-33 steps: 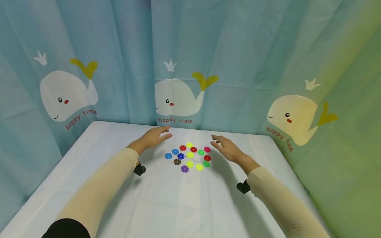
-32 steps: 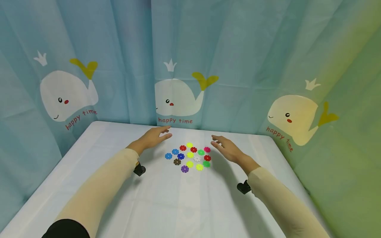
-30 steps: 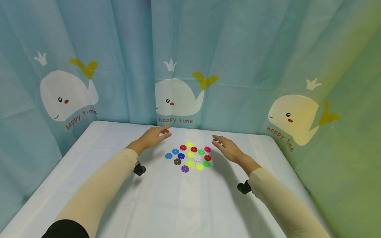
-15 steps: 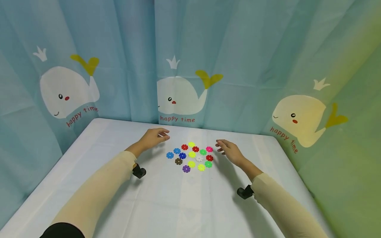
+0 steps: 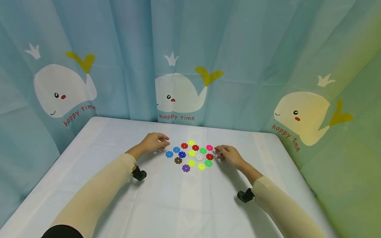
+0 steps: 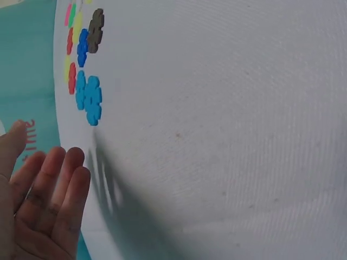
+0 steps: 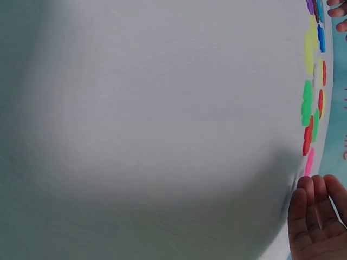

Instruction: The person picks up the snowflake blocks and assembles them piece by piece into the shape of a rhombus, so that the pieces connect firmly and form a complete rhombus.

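Several flat, notched plastic discs shaped like snowflakes lie in a loose cluster on the white table, among them a purple disc (image 5: pixel 186 168), a brown disc (image 5: pixel 178 160), a white disc (image 5: pixel 199 157) and a pink disc (image 5: pixel 209 147). Left of the cluster my left hand (image 5: pixel 152 142) hovers with relaxed fingers, nearest the light blue disc (image 5: pixel 169 154); nothing is in its palm in the left wrist view. On the other side my right hand (image 5: pixel 230 155) is close to the pink disc and a red disc (image 5: pixel 209 156), fingers loosely bent and holding nothing.
The white-covered table (image 5: pixel 172 205) ends at a blue-green curtain (image 5: pixel 244 59) printed with whales, which surrounds its back and sides. Black wrist mounts (image 5: pixel 245 195) stick out below both wrists. A round black object (image 5: pixel 62 231) overlaps the left sleeve at the bottom.
Both hands have come lower toward the table, beside the cluster, and their fingers have drawn in a little. The discs keep their arrangement; the head view has shifted slightly.
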`<state>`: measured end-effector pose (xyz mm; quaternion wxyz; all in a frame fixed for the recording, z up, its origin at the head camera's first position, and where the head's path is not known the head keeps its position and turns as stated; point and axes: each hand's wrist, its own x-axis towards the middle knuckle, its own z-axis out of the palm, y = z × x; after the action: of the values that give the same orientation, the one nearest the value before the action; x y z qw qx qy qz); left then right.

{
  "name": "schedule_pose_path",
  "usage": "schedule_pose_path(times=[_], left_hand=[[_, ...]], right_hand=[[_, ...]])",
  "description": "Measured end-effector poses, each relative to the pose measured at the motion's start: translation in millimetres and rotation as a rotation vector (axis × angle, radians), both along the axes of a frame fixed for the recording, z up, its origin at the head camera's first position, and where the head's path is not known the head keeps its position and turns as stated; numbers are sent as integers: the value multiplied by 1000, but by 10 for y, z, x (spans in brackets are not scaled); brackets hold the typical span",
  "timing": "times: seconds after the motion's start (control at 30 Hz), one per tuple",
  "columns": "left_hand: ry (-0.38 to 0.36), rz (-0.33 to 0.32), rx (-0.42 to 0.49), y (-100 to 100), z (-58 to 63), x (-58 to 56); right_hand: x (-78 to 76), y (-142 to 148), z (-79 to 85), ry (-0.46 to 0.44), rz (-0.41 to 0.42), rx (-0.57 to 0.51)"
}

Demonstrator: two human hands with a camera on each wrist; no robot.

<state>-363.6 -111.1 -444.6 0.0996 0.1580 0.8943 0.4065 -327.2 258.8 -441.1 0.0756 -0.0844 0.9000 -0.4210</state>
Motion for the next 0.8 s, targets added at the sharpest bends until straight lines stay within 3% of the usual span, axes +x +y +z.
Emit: schedule_pose_path(times=[0.2,0.37,0.57,0.8], left_hand=[[-25,14,-20,7,-52,64],[-53,6,-23,28,-92,59],[-44,37,-42,64,-80,51],[8,8,-119,76,-133,98]], right_hand=[[39,-51,-70,-55,-24,-24],[50,-91,-114,-21,-20,62],[26,-117,-156,26,-46,105],[56,-184,-179,-1,-85,131]])
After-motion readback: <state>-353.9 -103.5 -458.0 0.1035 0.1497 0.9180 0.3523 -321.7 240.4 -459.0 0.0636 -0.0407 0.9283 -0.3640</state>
